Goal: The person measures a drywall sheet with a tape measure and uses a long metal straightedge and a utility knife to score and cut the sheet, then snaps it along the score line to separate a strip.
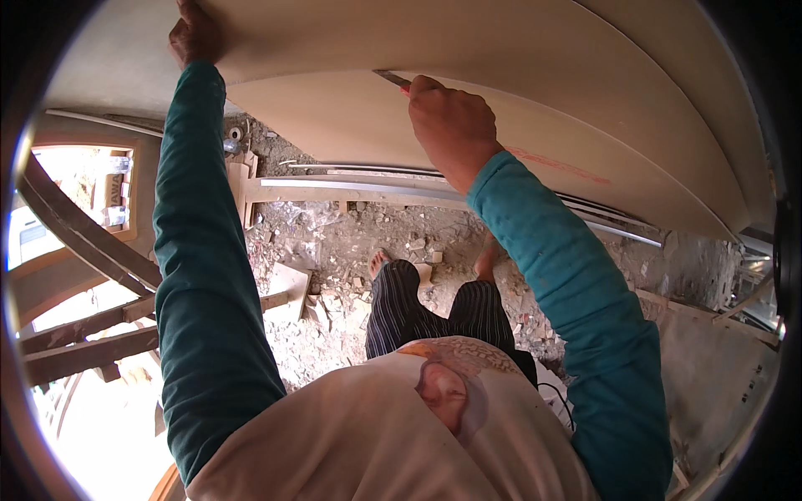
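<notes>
My right hand is closed around a knife with a narrow grey blade and a bit of red at the handle. The blade points left and lies at the curved seam between two large tan boards. Below the seam is the lower board, with a red scribbled mark on its right part. My left hand is up at the far left, with its fingers curled at the left edge of the upper board. Part of that hand is cut off by the top of the picture.
Wooden rails and metal strips run below the boards. Rubble and broken pieces litter the floor around my bare feet. On the left are curved wooden bars and a bright window opening. A roll of tape lies behind my left arm.
</notes>
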Motion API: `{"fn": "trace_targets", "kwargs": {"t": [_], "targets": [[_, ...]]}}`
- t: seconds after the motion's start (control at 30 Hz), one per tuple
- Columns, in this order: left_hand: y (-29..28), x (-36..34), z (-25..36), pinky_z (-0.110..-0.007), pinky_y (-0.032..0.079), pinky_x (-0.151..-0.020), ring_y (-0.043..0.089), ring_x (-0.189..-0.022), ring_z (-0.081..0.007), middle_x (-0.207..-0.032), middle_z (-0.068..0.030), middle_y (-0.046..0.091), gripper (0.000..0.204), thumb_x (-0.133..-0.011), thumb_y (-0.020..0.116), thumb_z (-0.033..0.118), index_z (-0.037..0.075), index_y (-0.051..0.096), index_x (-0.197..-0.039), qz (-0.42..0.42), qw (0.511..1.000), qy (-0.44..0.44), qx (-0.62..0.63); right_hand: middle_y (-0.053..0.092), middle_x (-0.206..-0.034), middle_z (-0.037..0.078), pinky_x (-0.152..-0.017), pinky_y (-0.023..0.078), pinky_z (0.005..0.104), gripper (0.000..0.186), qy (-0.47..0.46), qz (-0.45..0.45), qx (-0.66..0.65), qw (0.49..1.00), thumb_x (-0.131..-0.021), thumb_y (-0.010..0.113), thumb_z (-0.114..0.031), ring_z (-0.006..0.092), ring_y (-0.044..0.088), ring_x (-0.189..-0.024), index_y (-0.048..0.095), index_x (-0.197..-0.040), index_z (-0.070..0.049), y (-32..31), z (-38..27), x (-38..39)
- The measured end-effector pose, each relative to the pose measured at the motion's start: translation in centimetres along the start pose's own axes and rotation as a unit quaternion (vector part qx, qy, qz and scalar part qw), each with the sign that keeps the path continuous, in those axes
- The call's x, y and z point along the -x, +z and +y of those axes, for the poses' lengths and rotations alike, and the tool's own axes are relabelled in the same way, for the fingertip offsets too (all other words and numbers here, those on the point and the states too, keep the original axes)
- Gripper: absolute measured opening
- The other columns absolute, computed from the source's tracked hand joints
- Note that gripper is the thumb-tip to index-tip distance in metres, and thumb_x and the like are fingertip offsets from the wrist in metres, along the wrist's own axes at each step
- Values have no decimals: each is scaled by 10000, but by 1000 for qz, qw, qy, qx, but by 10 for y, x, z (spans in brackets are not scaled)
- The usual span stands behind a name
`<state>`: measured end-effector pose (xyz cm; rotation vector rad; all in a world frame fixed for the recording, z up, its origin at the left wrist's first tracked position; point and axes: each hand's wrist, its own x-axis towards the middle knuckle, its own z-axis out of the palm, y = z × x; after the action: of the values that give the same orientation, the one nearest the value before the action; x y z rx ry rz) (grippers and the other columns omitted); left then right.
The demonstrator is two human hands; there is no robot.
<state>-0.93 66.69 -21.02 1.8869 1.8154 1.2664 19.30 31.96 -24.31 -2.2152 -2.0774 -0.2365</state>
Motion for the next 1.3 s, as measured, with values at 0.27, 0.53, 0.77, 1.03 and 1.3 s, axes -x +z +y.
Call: {"fn": "trace_targets", "kwargs": {"t": [0.27,0.53,0.77,1.03,1.3], "targets": [[2,8,3,-496,398,-1048,568,-1210,-444,-1229,-292,642,945,-943,206,730,-54,675,-1184,-13,998,-49,41,683,-647,135,-516,575,443,239,79,-27,64,995,-1023,483,-243,310,721,-620,556,-935,-34,0,69,41],[12,-20,-37,-495,452,-965,627,-1107,-445,-1091,-294,693,951,-932,289,769,-71,708,-1079,31,999,-36,1,686,-670,143,-514,573,429,107,67,14,37,997,-927,567,-132,315,714,-610,549,-906,-28,-1,69,57],[11,7,-9,-460,456,-984,630,-1126,-398,-1150,-256,696,927,-935,300,752,-50,675,-1207,14,996,-61,70,677,-650,134,-506,574,399,101,84,-19,47,995,-908,597,-121,282,715,-593,542,-888,-39,-8,77,67],[13,-6,-26,-471,439,-989,624,-1122,-413,-1142,-270,691,939,-935,293,764,-54,684,-1176,19,998,-57,27,692,-653,134,-488,576,358,233,54,-13,50,997,-937,594,-180,239,727,-598,610,-970,50,-10,74,63],[4,7,8,-471,440,-992,626,-1126,-408,-1137,-253,700,908,-920,317,744,-45,704,-1145,45,991,-87,92,673,-613,116,-480,570,339,287,51,-1,71,996,-973,571,-217,229,712,-560,606,-1013,65,-5,85,56]]}}
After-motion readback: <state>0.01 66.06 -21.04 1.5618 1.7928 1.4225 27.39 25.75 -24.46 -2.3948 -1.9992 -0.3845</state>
